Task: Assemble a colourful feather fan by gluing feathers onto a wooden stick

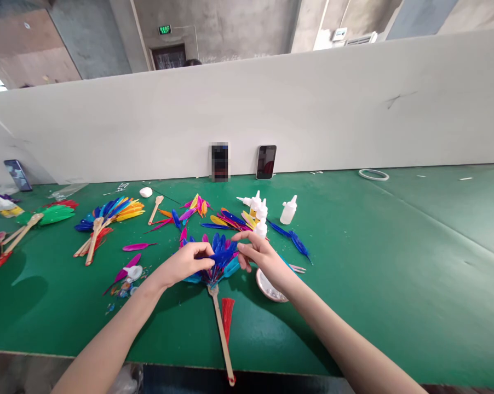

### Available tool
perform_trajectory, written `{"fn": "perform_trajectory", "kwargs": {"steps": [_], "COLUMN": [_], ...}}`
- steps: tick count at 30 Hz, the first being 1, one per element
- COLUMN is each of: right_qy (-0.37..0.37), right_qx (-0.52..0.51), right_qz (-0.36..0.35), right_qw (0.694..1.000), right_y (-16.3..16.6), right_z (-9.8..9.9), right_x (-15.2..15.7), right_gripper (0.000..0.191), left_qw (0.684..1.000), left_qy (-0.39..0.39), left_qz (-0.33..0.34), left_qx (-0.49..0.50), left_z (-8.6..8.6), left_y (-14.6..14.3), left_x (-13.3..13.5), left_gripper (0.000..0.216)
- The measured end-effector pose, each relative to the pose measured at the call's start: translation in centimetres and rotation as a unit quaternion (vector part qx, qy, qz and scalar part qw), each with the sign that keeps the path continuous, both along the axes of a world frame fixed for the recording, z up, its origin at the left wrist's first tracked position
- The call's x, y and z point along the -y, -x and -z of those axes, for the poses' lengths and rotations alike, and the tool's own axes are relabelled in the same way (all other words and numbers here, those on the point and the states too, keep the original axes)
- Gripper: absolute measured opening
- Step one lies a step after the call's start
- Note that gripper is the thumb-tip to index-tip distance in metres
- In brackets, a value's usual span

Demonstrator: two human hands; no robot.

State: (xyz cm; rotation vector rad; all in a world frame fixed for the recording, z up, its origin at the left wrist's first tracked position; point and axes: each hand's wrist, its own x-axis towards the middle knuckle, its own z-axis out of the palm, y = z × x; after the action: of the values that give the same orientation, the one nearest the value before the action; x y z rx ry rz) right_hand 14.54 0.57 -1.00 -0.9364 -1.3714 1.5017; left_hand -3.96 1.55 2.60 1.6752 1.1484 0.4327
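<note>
Green tabletop (374, 284) holds my feather fan (213, 289). Past its stick (223, 334), my left hand (187, 264) pinches a blue feather (224, 257); my right hand (261, 254) half curls, its grip unclear. It looks light, soft: I'd pinch its hard end.

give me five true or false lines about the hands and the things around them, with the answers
1. The left hand holds a blue feather. True.
2. The red tassel lies to the left of the wooden handle. False: the red tassel lies to the right of the wooden handle.
3. The right hand lies flat on the table. False: the right hand is up by the blue feather, with its fingers bent.
4. A small bowl is partly hidden by the right arm. True.
5. The white ring lies at the far left. False: the white ring lies on the right side, near the partition.
</note>
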Motion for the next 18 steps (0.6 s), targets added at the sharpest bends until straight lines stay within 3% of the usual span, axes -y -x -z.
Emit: {"fn": "perform_trajectory", "kwargs": {"steps": [12, 18], "right_qy": [-0.005, -0.012], "right_qx": [-0.007, 0.002], "right_qz": [0.018, 0.023], "right_qw": [1.000, 1.000], "right_y": [-0.13, -0.09], "right_z": [-0.10, -0.21], "right_x": [0.05, 0.10], "right_gripper": [0.024, 0.023], "left_qw": [0.999, 1.000], "left_qy": [0.030, -0.006], "left_qz": [-0.016, -0.027], "left_qx": [0.031, 0.000], "left_z": [-0.44, -0.14], "left_y": [0.12, -0.06], "left_x": [0.11, 0.14], "left_gripper": [0.009, 0.018]}}
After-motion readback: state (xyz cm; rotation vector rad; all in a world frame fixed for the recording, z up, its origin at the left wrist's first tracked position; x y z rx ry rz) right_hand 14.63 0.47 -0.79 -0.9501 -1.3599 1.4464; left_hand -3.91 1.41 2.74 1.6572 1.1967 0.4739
